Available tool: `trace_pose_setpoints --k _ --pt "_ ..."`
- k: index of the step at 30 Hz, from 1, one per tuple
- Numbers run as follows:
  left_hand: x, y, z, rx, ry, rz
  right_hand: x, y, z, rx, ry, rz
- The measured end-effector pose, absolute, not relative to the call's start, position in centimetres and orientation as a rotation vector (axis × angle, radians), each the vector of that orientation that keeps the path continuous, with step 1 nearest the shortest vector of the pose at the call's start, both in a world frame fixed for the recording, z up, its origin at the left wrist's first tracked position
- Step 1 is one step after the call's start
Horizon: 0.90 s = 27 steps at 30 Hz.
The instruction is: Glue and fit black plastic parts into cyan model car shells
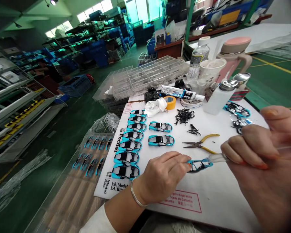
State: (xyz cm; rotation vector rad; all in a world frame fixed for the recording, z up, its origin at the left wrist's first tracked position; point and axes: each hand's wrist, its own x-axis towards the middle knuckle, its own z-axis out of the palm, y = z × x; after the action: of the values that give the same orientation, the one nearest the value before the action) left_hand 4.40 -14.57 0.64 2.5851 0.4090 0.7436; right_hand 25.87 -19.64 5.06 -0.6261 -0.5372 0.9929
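Note:
My left hand pinches a small blue-and-black model car body by its rear end, over a white printed board. My right hand grips a transparent tapered applicator, and its tip meets the car body's blue edge. Yellow-handled needle-nose pliers lie just beyond both hands. Two rows of similar car bodies sit left of my left hand, and a loose pile of small black parts lies further back.
Behind the board are a transparent compartment tray, a glue tube, yellow tape, a white cloth, a plastic bottle and a pink-lidded flask. Storage shelves stand at left.

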Motion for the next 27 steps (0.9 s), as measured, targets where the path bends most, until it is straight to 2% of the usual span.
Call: trace_pose_setpoints --k 9,15,27 --pt "4.60 -14.50 0.70 2.635 0.410 0.818 25.50 -19.31 5.36 -0.561 -0.592 1.047" --pt "4.97 -14.28 0.51 2.700 0.346 1.032 25.17 -19.22 5.60 -0.617 -0.629 1.016" --pt "4.96 -14.38 0.65 2.702 0.342 1.027 25.12 -19.27 5.70 -0.608 -0.628 1.026"
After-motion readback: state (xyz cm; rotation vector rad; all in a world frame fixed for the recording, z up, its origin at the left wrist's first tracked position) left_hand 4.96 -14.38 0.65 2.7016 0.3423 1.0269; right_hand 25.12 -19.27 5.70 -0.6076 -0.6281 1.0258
